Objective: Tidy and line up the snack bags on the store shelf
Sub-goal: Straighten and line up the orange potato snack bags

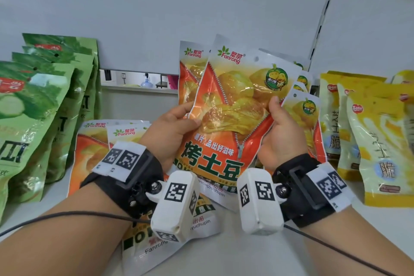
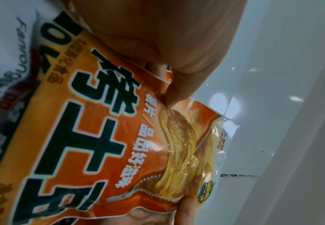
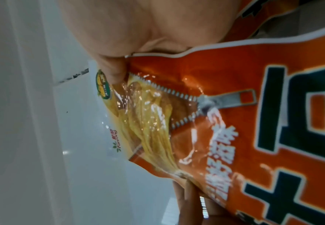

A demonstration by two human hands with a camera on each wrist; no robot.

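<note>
An orange potato-chip bag [image 1: 226, 119] is held upright above the white shelf [image 1: 224, 253], at the centre of the scene, with its printed front toward the wearer. Its long axis runs nearly vertical, leaning slightly to the right; the logo end points up and far, the white bottom seam down and near. The left hand [image 1: 172, 127] pinches the bag's left edge, thumb on the front, and the right hand [image 1: 282, 132] pinches its right edge likewise; each grip is closed on the bag. In the wrist views the left thumb [image 2: 179, 91] and right thumb [image 3: 115, 73] both press the clear window showing the chips. Further orange bags of the same kind [image 1: 190, 78] stand behind the held one, leaning, and more lie flat on the shelf [image 1: 94, 148] at near left. A row of green bags [image 1: 44, 107] stands at the left, and yellow bags [image 1: 369, 136] stand at the right.
</note>
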